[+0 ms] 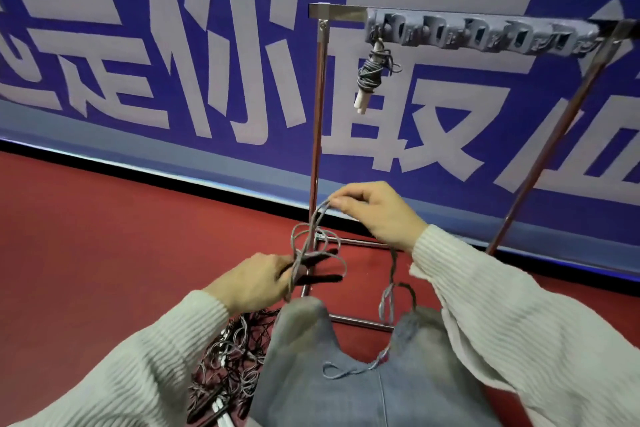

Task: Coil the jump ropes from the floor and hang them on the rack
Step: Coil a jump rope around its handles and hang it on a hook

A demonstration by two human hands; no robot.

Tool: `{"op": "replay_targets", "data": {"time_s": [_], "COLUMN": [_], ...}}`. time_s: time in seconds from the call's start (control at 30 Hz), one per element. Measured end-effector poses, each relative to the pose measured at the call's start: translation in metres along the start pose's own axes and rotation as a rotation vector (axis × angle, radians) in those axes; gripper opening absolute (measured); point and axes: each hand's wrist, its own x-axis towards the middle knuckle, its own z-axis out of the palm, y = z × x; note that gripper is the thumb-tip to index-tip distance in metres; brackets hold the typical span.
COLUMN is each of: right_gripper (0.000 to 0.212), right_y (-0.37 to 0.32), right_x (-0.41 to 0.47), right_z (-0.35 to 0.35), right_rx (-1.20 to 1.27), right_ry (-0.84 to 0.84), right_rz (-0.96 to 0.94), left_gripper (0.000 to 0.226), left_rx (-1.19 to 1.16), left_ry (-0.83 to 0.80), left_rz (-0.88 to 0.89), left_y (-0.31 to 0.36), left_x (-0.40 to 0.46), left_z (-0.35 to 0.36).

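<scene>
My left hand (256, 279) grips the two black handles (320, 277) of a grey jump rope (313, 229), with a few loops of cord wound around them. My right hand (375, 210) pinches the same cord higher up, and its free length trails down over my lap. A metal rack (317, 114) stands in front of me. Its top bar carries a grey strip of hooks (485, 33). One coiled rope with white handles (370, 74) hangs from the leftmost hook. A tangled pile of ropes (228, 364) lies on the floor by my left knee.
The floor is red carpet (104, 236). A blue banner wall with large white characters (173, 62) runs behind the rack. The rack's base bars (360, 321) lie on the floor just ahead of my knees, and a slanted leg (554, 146) rises at the right.
</scene>
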Motion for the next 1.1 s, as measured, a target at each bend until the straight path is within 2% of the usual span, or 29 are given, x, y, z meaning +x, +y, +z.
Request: {"op": "replay_targets", "data": {"time_s": [0.07,0.1,0.2,0.33,0.4,0.43,0.5,0.57,0.6,0.67,0.7,0.77,0.83,0.9,0.97,1.03,1.1], "right_gripper": [0.019,0.019,0.020,0.015,0.014,0.013,0.012,0.011,0.011,0.009,0.008,0.009,0.012,0.013,0.015,0.017,0.019], "right_y": [0.001,0.004,0.027,0.056,0.063,0.064,0.059,0.045,0.035,0.014,0.005,-0.007,-0.009,-0.007,0.002,0.016,0.032], "right_x": [0.009,0.012,0.018,-0.002,-0.015,-0.022,-0.035,-0.046,-0.049,-0.048,-0.044,-0.032,-0.017,-0.004,0.005,0.008,0.006], "right_z": [-0.007,-0.011,-0.023,-0.019,-0.007,0.001,0.015,0.022,0.023,0.019,0.015,0.005,-0.005,-0.014,-0.020,-0.022,-0.018], "right_rx": [-0.009,-0.016,-0.100,-0.239,-0.307,-0.342,-0.363,-0.291,-0.229,-0.090,-0.026,0.047,0.048,0.021,-0.015,-0.067,-0.115], "right_ry": [0.069,0.107,0.184,0.041,-0.063,-0.118,-0.232,-0.327,-0.350,-0.311,-0.251,-0.108,0.022,0.109,0.145,0.159,0.157], "right_rz": [0.031,0.051,0.136,0.217,0.234,0.239,0.222,0.166,0.133,0.066,0.044,0.005,-0.011,-0.004,0.009,0.039,0.086], "left_gripper": [0.036,0.033,0.032,0.037,0.042,0.043,0.043,0.042,0.036,0.029,0.030,0.036,0.037,0.036,0.034,0.029,0.028], "left_rx": [0.061,0.015,-0.288,-0.958,-1.152,-1.167,-1.010,-0.605,-0.395,-0.066,0.068,0.255,0.343,0.367,0.240,-0.074,-0.423], "left_ry": [-0.047,-0.035,0.055,0.300,0.452,0.537,0.701,0.802,0.781,0.615,0.493,0.283,0.188,0.157,0.129,0.125,0.226], "left_rz": [0.181,0.269,0.422,0.379,0.288,0.231,0.081,-0.096,-0.190,-0.313,-0.320,-0.232,-0.055,0.166,0.385,0.513,0.550], "left_y": [0.010,0.014,0.022,0.027,0.025,0.021,0.011,-0.010,-0.020,-0.034,-0.035,-0.028,-0.013,0.002,0.019,0.034,0.041], "left_x": [-0.009,-0.015,-0.037,-0.052,-0.047,-0.040,-0.023,-0.007,0.000,0.007,0.008,0.003,-0.008,-0.019,-0.032,-0.045,-0.054], "left_z": [0.000,0.001,0.000,-0.019,-0.031,-0.035,-0.040,-0.035,-0.029,-0.015,-0.006,0.011,0.017,0.019,0.014,0.002,-0.011]}}
